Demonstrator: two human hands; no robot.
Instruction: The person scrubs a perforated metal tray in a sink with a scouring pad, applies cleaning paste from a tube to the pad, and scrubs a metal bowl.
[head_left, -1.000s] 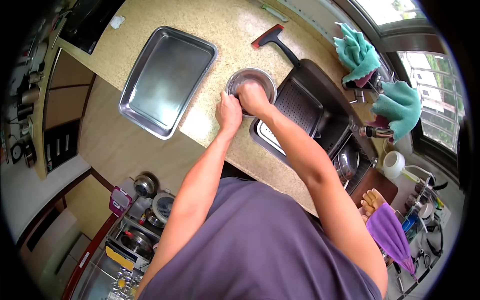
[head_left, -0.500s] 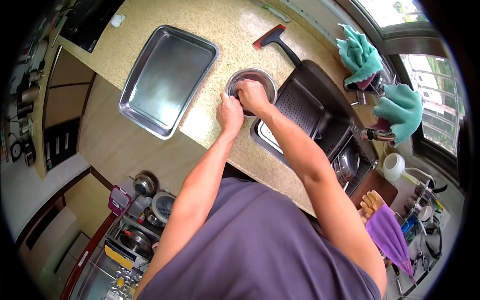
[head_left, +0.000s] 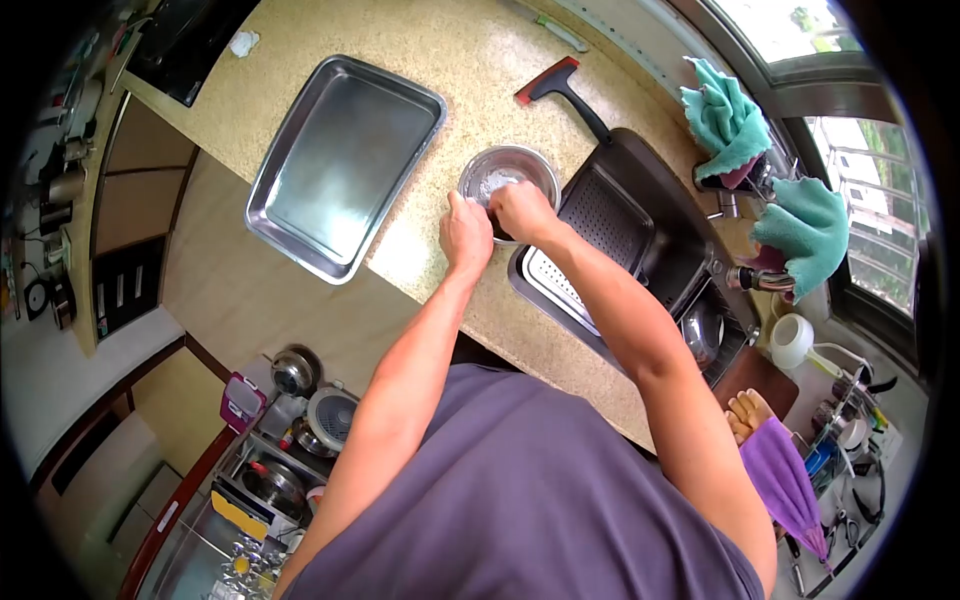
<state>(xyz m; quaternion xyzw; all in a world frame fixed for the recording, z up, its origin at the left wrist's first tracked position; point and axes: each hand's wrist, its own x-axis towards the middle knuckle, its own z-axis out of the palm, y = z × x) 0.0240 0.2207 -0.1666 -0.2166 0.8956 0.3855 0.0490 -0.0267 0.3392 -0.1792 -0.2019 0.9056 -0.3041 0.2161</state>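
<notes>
A round metal bowl stands on the speckled counter, with something whitish and shiny inside it that I cannot name. My left hand is closed at the near-left rim of the bowl, its fingers curled on the edge. Over the near side of the bowl, my right hand is closed, fingers pointing down inside; whatever it holds is hidden beneath it. To the left of both hands lies a large rectangular metal baking pan, with nothing in it.
A dark sink with a perforated tray borders the bowl on the right. A squeegee lies beyond the bowl. Teal cloths hang near the window. A purple cloth hangs at lower right.
My right hand has drawn back a little toward the near rim, so more of the bowl's whitish contents show. The whole view has shifted slightly.
</notes>
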